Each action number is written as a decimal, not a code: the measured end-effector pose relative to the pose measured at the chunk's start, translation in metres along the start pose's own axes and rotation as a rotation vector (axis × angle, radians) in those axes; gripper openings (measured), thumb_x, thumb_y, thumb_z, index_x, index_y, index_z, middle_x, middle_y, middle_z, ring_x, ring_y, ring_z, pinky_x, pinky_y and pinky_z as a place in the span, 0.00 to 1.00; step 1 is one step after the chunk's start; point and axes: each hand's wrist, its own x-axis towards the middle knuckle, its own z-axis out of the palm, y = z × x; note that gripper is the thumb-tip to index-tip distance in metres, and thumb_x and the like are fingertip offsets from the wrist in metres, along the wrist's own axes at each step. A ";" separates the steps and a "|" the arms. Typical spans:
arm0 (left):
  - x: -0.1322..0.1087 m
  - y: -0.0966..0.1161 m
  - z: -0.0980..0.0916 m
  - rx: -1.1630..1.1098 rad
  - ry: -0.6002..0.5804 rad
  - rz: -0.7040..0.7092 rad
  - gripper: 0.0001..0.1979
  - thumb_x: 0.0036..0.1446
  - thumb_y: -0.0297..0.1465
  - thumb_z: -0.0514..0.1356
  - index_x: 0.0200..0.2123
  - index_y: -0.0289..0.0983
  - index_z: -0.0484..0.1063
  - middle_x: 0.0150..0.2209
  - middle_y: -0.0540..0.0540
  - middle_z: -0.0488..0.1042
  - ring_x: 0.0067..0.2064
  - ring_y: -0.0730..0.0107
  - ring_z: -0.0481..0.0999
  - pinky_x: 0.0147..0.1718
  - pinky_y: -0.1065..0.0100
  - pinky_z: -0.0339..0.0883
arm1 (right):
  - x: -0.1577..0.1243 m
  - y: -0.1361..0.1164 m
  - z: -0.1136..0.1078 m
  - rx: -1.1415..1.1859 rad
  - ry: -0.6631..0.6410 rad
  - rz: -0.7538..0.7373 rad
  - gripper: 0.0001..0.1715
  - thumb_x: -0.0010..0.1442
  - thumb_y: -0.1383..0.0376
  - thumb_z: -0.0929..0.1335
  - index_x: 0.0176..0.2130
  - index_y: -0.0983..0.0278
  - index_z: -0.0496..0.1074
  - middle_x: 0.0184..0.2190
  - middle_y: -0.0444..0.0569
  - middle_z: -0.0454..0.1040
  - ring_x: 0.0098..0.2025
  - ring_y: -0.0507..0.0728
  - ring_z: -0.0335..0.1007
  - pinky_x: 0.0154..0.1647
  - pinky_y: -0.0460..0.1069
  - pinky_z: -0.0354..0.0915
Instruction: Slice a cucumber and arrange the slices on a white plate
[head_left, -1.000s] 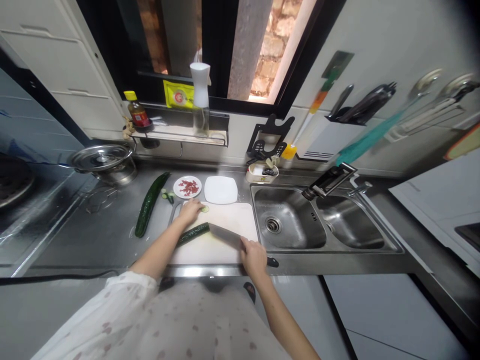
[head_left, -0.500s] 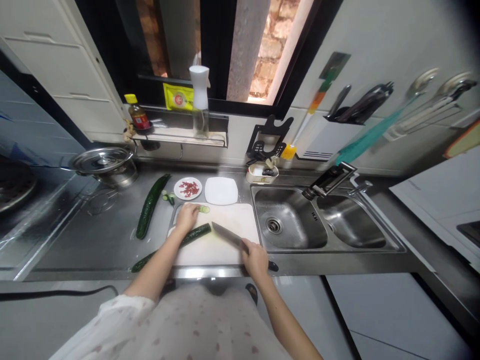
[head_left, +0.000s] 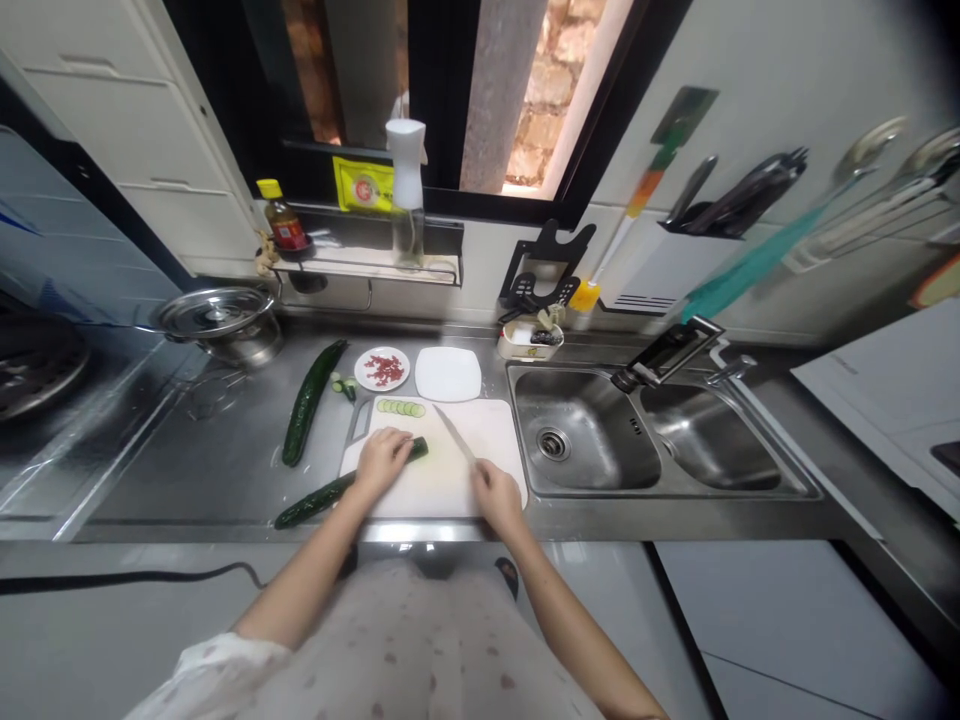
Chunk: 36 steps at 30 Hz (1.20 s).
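Observation:
My left hand [head_left: 383, 461] is closed over a long dark-green cucumber [head_left: 319, 500], near its cut end on the white cutting board [head_left: 457, 490]. My right hand [head_left: 496, 494] grips the handle of a kitchen knife [head_left: 454, 433]; the blade points up and to the left, just right of the cut end. A row of overlapping cucumber slices [head_left: 401, 408] lies along the board's far left edge. Beyond the board are a round plate with chopped red bits [head_left: 385, 371] and a white square plate [head_left: 448, 374]. Small cucumber ends [head_left: 344, 387] lie beside the round plate.
A second whole cucumber [head_left: 311, 405] lies on the steel counter to the left. Behind it stands a lidded pot [head_left: 225, 325]. To the right is a double sink [head_left: 592, 490] with a black faucet [head_left: 667, 355]. A small caddy [head_left: 529, 345] stands by the wall.
My left hand has moved from the slices back toward me, onto the cucumber. The slices now show as a spread row. The knife has turned to point more away from me.

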 end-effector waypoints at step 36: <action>0.004 -0.010 0.012 0.049 -0.036 0.278 0.13 0.64 0.34 0.54 0.45 0.41 0.77 0.38 0.44 0.74 0.40 0.65 0.70 0.41 0.65 0.65 | 0.017 -0.059 0.010 -0.129 -0.287 -0.091 0.18 0.65 0.67 0.58 0.49 0.69 0.70 0.43 0.59 0.77 0.45 0.59 0.73 0.41 0.48 0.61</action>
